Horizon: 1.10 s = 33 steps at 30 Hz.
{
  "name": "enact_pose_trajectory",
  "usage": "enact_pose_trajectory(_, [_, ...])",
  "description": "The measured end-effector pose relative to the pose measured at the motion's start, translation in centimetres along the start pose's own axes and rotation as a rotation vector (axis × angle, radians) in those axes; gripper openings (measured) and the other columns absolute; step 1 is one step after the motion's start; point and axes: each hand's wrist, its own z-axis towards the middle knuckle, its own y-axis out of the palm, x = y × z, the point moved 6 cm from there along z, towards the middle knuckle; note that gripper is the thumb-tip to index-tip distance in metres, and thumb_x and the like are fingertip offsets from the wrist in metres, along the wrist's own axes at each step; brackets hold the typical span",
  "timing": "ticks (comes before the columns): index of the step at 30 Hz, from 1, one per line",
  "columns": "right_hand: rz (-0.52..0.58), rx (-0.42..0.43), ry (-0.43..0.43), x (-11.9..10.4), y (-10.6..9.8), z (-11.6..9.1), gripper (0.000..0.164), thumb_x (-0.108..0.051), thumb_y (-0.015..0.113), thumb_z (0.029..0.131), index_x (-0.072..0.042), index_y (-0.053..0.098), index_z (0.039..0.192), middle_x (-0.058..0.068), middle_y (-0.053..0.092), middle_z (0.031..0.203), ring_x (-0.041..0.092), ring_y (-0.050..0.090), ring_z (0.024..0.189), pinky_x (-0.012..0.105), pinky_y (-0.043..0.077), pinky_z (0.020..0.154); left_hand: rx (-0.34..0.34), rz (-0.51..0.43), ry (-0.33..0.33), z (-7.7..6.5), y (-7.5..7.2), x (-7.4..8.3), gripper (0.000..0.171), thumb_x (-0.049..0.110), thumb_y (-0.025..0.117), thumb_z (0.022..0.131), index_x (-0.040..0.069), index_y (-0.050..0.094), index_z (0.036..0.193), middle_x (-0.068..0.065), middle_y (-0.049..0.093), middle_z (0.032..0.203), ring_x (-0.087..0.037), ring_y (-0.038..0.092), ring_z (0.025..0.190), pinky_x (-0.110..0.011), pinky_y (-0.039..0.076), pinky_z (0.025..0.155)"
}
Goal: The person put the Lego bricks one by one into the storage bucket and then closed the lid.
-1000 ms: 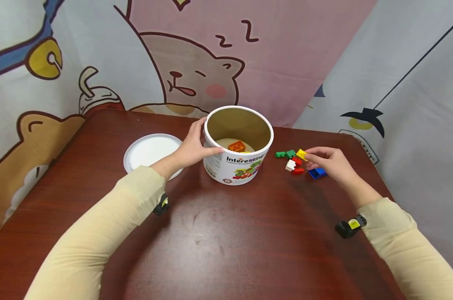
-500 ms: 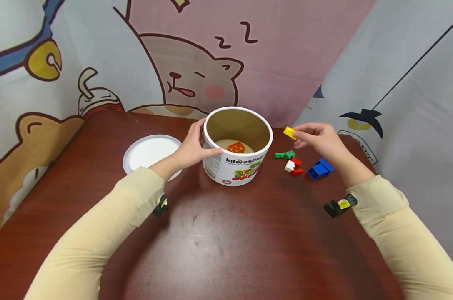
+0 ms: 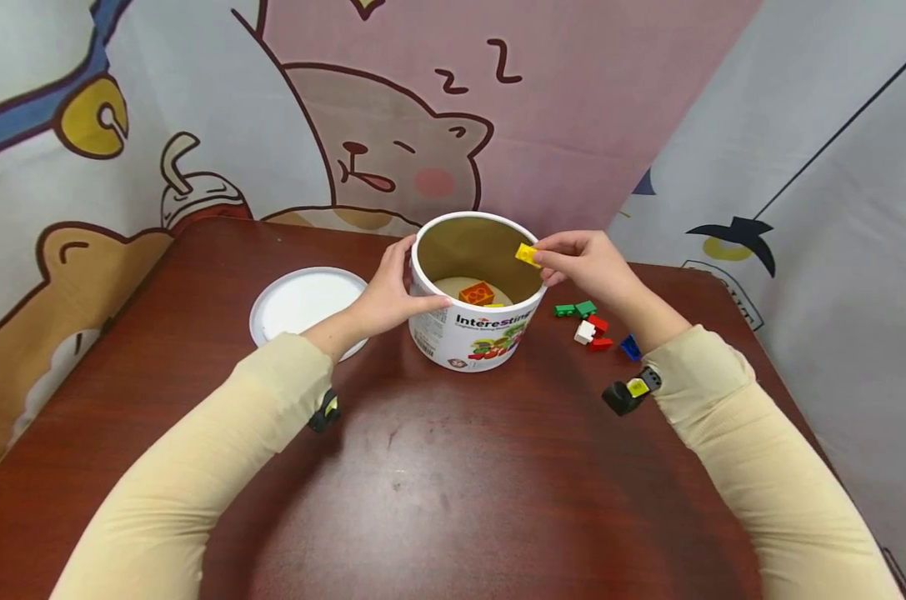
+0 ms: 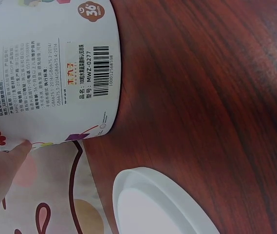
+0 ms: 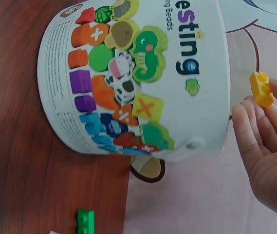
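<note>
A white printed bucket (image 3: 430, 321) stands upright on the table with its top uncovered. My left hand (image 3: 385, 298) holds it by its left side, thumb across the front near the rim and fingers round the back. Between the thumb and fingers of my right hand (image 3: 583, 265) is a small yellow toy brick (image 3: 528, 254), pinched over the right part of the bucket's mouth. The right wrist view has the same yellow brick (image 5: 261, 90) beside the rim. Inside the bucket lies an orange brick (image 3: 477, 293), with a bit of yellow (image 3: 493, 306) partly hidden by the front wall.
Right of the bucket lie green bricks (image 3: 575, 309), a white brick (image 3: 583, 332), red bricks (image 3: 599, 342) and a blue brick (image 3: 630, 347) partly behind my right forearm. A white round lid (image 3: 306, 304) rests to the left. A patterned cloth hangs behind the table (image 3: 422, 483).
My right hand has lifted the yellow brick from the pile and carried it left to the bucket's mouth. The left hand has stayed on the bucket.
</note>
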Motion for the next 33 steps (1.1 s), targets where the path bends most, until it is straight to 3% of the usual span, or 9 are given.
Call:
enact_pose_trajectory(7, [-0.02,0.006,0.034,-0.5,1.1,1.1,0.035,-0.021,0.063,0.089,0.007,0.062,0.11,-0.006,0.063,0.071,0.007,0.062,0.061,0.021,0.055,0.062,-0.001,0.009,-0.002,-0.1,0.0,0.0,0.101,0.019,0.08,0.072,0.001,0.014,0.146,-0.019,0.022,0.145,-0.029,0.035,0.129,-0.039,0.035,0.109])
enact_pose_trajectory(16, [0.072,0.04,0.017,-1.0,1.2,1.4,0.034,-0.019,0.059,0.092,0.01,0.06,0.111,-0.008,0.064,0.074,0.005,0.062,0.062,0.022,0.055,0.063,-0.001,0.008,-0.001,0.0,-0.1,0.0,0.1,0.019,0.08,0.072,0.001,0.015,0.146,-0.019,0.022,0.144,-0.029,0.034,0.129,-0.038,0.034,0.109])
enact_pose_trajectory(23, [-0.015,0.095,0.024,0.7,-3.0,-0.7,0.042,-0.03,0.058,0.092,0.003,0.057,0.118,-0.016,0.063,0.083,0.003,0.064,0.074,0.016,0.054,0.068,0.002,0.014,-0.002,0.0,-0.1,0.1,0.101,0.02,0.081,0.072,0.001,0.016,0.146,-0.018,0.022,0.144,-0.027,0.032,0.131,-0.037,0.031,0.111])
enact_pose_trajectory(33, [-0.141,0.204,0.193,9.1,-9.7,-4.5,0.055,-0.05,0.058,0.086,-0.01,0.052,0.123,-0.026,0.055,0.086,-0.007,0.059,0.078,0.009,0.05,0.068,0.002,0.034,-0.003,-0.1,-0.1,0.0,0.1,0.023,0.08,0.072,0.002,0.016,0.146,-0.018,0.023,0.145,-0.027,0.03,0.132,-0.037,0.029,0.113])
